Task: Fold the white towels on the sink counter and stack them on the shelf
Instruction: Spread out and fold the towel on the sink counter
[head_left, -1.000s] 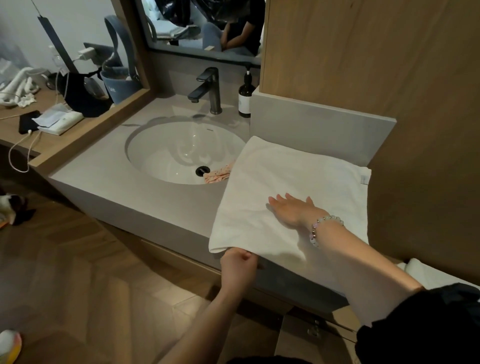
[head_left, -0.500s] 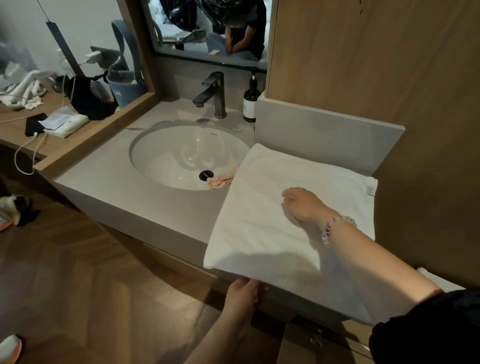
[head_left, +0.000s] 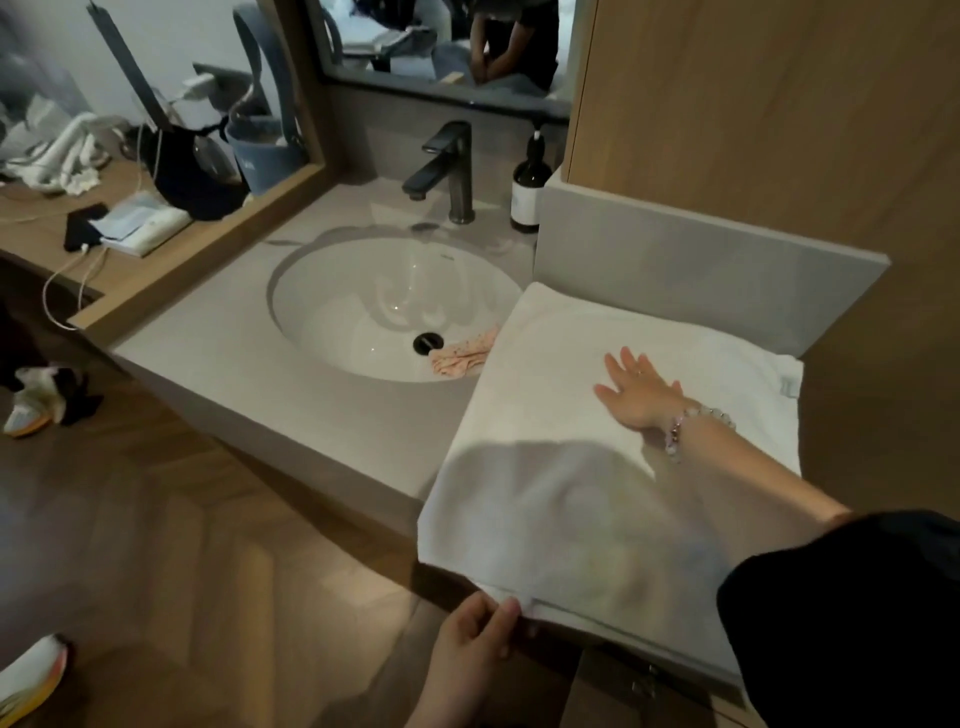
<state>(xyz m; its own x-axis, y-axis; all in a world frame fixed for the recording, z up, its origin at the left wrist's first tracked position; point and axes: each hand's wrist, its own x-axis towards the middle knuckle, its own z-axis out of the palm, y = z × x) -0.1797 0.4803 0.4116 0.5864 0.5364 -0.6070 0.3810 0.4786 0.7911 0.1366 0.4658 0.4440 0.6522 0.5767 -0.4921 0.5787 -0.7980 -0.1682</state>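
Observation:
A white towel (head_left: 545, 415), folded into a broad rectangle, lies on the right end of the grey sink counter (head_left: 270, 384), and its near part hangs out past the counter's front edge. My left hand (head_left: 478, 639) pinches the towel's near edge from below, thumb on top. My right hand (head_left: 636, 392) rests flat on the towel's far half with fingers spread, a bead bracelet on the wrist. No shelf is in view.
A round white basin (head_left: 363, 296) holds a pink cloth (head_left: 462, 356) beside the drain. A dark tap (head_left: 447, 166) and a soap bottle (head_left: 527, 189) stand behind it. A grey ledge (head_left: 701, 270) and wood panel bound the right. A cluttered wooden desk (head_left: 78, 218) lies left.
My left hand has pulled the towel's near edge out toward me, away from the counter front. My right hand slid farther back on the towel and spread flat.

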